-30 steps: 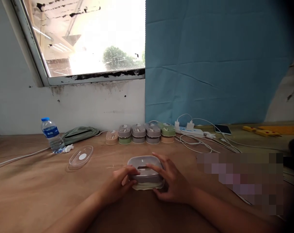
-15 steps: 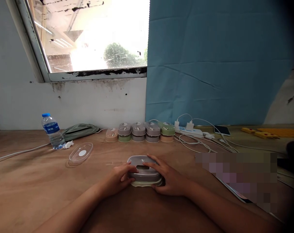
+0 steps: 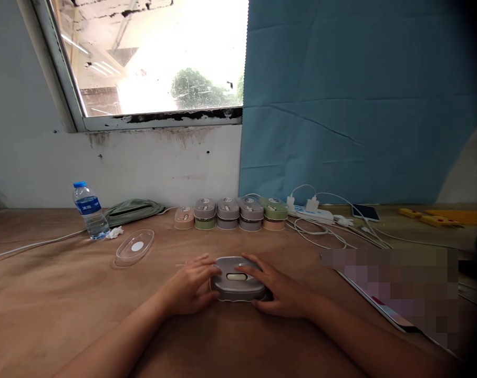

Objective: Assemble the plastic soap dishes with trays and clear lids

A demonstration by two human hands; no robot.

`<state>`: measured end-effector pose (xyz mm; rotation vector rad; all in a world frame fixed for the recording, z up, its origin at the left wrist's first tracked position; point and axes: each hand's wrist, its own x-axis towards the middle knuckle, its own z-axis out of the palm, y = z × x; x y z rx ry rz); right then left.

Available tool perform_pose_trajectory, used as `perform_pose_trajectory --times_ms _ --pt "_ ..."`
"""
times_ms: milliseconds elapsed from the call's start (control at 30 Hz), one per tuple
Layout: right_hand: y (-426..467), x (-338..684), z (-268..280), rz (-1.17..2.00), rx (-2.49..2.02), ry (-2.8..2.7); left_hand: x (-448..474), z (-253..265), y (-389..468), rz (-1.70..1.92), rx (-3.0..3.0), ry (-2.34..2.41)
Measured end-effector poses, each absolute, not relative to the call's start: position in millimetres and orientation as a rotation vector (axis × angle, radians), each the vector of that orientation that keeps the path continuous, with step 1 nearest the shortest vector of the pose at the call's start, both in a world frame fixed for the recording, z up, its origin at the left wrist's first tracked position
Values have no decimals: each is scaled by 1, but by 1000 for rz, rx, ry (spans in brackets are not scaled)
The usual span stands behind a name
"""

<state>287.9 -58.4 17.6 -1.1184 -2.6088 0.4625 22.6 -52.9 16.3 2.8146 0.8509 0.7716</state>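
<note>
On the table just in front of me rests a grey oval box [image 3: 240, 286] with a rounded lid. A cream-coloured piece shows in the slot in the middle of its top. My left hand [image 3: 191, 286] is around the left end, fingers over the lid's edge and thumb low at the front corner. Around the right end is my right hand [image 3: 280, 289], its fingers across the top and its thumb at the lower front. Behind stands a row of similar boxes [image 3: 227, 212] in grey, green and peach, most stacked in pairs. A clear oval cover [image 3: 146, 242] with a white round sticker lies to the left.
At the back left are a water bottle [image 3: 91, 212], crumpled tissue [image 3: 114, 232] and a green pouch [image 3: 134, 211]. A power strip [image 3: 313, 212] with trailing cables and a phone [image 3: 365, 212] lie at the back right. A blurred-out flat device [image 3: 374, 302] lies near my right arm.
The grey lid has gone down over the cream-coloured part beneath it. Its dark slot now shows a cream piece. My left fingers have shifted up and outward on the left end.
</note>
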Motion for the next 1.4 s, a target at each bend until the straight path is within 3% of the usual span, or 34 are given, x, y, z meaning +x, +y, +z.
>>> perform_pose_trajectory --times_ms 167,267,333,500,567,667,767,1000,1400 --pt "-60 287 21 497 -1137 -2608 -26 25 -23 940 2765 1856" --pt "-60 287 21 510 -1131 -2601 -62 27 -11 617 2384 2560" --pt "-59 287 19 514 -1130 -2594 -81 28 -8 370 2112 2684" --pt "-57 288 14 494 -1133 -2582 -96 32 -5 300 1908 2589" --pt "-56 288 13 484 -1126 -2578 -90 35 -4 605 1879 2483" --pt "-55 287 11 468 -1113 -2568 -69 40 -5 1233 1564 1900" --pt "-55 286 11 452 -1119 -2558 -44 44 -13 1433 1144 1218" --pt "-56 286 12 424 -1125 -2557 -4 43 -35 1344 939 697" --pt "-62 276 1 478 -1076 -2338 19 27 -46 1158 926 621"
